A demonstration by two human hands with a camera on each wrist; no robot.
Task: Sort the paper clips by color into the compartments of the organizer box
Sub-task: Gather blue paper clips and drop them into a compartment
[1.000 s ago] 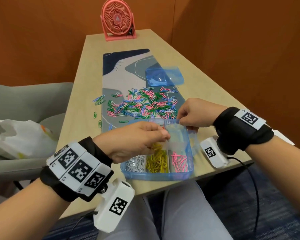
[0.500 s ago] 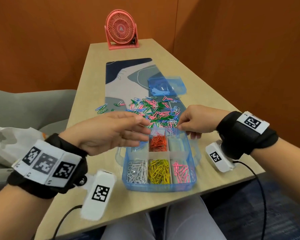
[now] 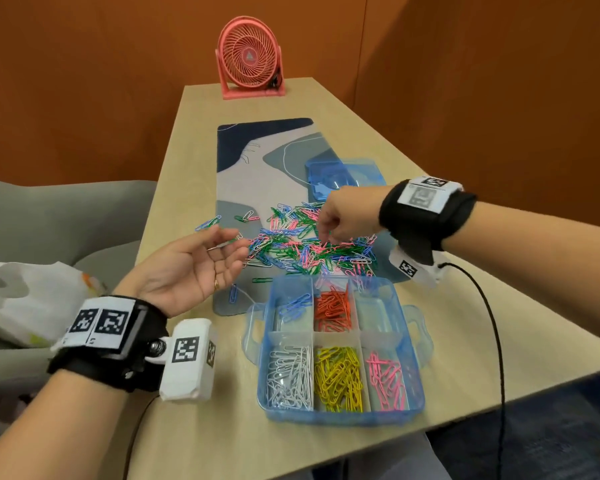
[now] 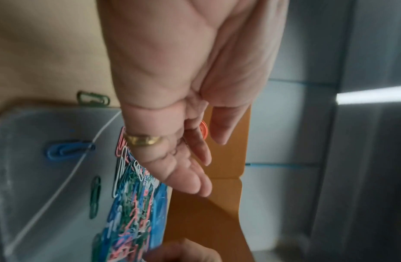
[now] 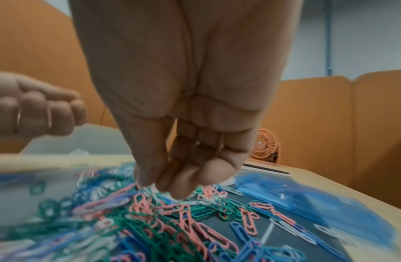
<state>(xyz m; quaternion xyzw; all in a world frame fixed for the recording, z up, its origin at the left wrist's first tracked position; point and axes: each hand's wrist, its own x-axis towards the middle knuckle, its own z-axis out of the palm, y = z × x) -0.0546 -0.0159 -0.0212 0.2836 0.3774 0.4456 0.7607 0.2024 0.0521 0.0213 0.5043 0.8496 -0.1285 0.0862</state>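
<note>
I am watching my right hand (image 3: pixel 347 216) hovering over the heap of mixed paper clips (image 3: pixel 305 244) on the desk mat (image 3: pixel 257 168), its fingertips (image 5: pixel 179 187) bunched together and touching the clips; whether they are pinching one I cannot tell. My left hand (image 3: pixel 194 261) is hanging palm-up at 9 o'clock of the heap, fingers relaxed and spread, with an orange clip (image 4: pixel 204 130) lying loosely between them. The organizer box (image 3: pixel 413 403) is sitting on the tabletop (image 3: pixel 430 306) at 6 o'clock of the heap, just beside it. Its compartments are holding sorted clips: blue at far left, orange at far middle, white, yellow and pink along the near row. The blue lid (image 3: pixel 347 176) is lying at 12 o'clock of the heap, the pink fan (image 3: pixel 250 58) well beyond.
</note>
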